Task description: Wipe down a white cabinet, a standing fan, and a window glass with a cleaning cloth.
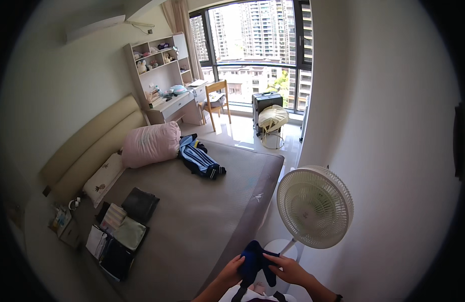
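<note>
Low in the view, in front of my body, my left hand (232, 270) grips one side of a dark blue cloth item (251, 260). My right hand (287, 268) has its fingers on the item's other side, and dark flaps of it hang between the hands. The exact kind of cloth item cannot be told. On the bed to the left lie folded clothes (129, 232) in several stacks, among them a black one, a pale green one and a striped one. A blue and black striped jacket (198, 153) lies loosely beside a rolled pink quilt (153, 143).
A white standing fan (315, 207) is close beyond my right hand, by the wall. The bed's mattress (194, 200) fills the middle. Farther off are a desk (175, 104), a wooden chair (216, 102), a suitcase (266, 99) and a cream bag (273, 116) near the window.
</note>
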Demonstrator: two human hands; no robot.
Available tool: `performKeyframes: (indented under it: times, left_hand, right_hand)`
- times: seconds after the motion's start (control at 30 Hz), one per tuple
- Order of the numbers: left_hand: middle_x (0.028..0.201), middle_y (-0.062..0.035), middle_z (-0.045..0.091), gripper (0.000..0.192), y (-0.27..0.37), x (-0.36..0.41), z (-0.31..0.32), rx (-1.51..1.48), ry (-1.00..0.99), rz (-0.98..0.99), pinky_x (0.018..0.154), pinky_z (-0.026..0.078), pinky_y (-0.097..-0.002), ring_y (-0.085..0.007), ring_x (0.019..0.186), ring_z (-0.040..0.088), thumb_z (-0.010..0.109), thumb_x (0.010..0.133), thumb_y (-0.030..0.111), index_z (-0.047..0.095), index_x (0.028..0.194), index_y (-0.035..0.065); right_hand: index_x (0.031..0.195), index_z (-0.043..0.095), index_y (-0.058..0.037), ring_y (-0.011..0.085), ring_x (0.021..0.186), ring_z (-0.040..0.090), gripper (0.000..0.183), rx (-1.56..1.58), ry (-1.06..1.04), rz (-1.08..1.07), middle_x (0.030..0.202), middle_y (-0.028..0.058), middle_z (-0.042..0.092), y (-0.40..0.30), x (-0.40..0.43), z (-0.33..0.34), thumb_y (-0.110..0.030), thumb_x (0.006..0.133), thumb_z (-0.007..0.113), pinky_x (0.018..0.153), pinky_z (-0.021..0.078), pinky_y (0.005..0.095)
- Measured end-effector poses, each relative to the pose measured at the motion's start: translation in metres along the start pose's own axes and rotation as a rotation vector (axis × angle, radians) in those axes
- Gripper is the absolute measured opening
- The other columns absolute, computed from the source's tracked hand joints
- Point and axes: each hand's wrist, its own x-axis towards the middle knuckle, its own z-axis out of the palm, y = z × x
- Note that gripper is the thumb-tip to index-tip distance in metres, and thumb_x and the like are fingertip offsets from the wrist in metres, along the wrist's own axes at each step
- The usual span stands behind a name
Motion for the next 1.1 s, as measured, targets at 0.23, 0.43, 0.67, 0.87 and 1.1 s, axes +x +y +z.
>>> performKeyframes:
  times: [0.23,0.43,0.67,0.87,1.1]
  left_hand:
    - [0.126,-0.0141,0.052,0.04,-0.018,-0.007,-0.001,-0.059,0.002,0.108,0.102,0.037,-0.0447,-0.0256,0.117,0.051,0.036,0.1,0.028,0.041,0.13,0.0011]
    - [0.125,-0.0133,0.053,0.049,0.005,-0.039,0.005,-0.173,0.045,0.203,0.104,0.033,-0.0405,-0.0246,0.117,0.049,0.033,0.101,0.038,0.044,0.128,-0.0011]
    - [0.144,-0.011,0.035,0.1,0.02,-0.085,-0.017,-0.019,-0.086,0.225,0.112,0.02,-0.0392,-0.0247,0.133,0.033,0.02,0.081,0.079,0.024,0.144,0.0021]
    - [0.148,-0.0115,0.027,0.112,0.009,-0.11,-0.061,0.294,0.042,0.355,0.113,0.014,-0.039,-0.0238,0.138,0.024,0.015,0.072,0.086,0.01,0.147,0.0039]
    - [0.152,-0.0084,0.018,0.117,0.003,-0.129,-0.096,0.165,0.067,0.281,0.114,0.011,-0.0397,-0.0227,0.14,0.018,0.013,0.066,0.091,0.001,0.149,0.0101]
  right_hand:
    - [0.132,0.047,-0.0048,0.0347,0.095,0.057,0.053,-0.313,0.072,-0.338,0.138,0.0136,0.046,-0.006,0.02,0.05,-0.015,0.082,0.063,0.086,0.0469,0.0393]
    - [0.137,0.04,-0.0008,0.0398,0.115,0.051,0.061,-0.445,0.177,-0.332,0.144,0.0174,0.038,-0.027,0.041,0.075,-0.016,0.083,0.065,0.098,0.0408,0.0385]
    - [0.14,0.032,0.0011,0.0385,0.128,0.04,0.068,0.096,0.103,-0.184,0.143,0.0257,0.033,-0.04,0.066,0.132,-0.019,0.084,0.064,0.102,0.0367,0.0376]
    - [0.142,0.029,-0.0004,0.0346,0.127,0.044,0.067,0.409,0.019,0.035,0.137,0.025,0.042,-0.054,0.074,0.181,-0.017,0.086,0.062,0.102,0.0359,0.0341]
    - [0.14,0.033,-0.0012,0.0349,0.119,0.052,0.059,0.26,0.116,-0.105,0.132,0.0253,0.048,-0.059,0.077,0.23,-0.015,0.088,0.058,0.097,0.0396,0.0327]
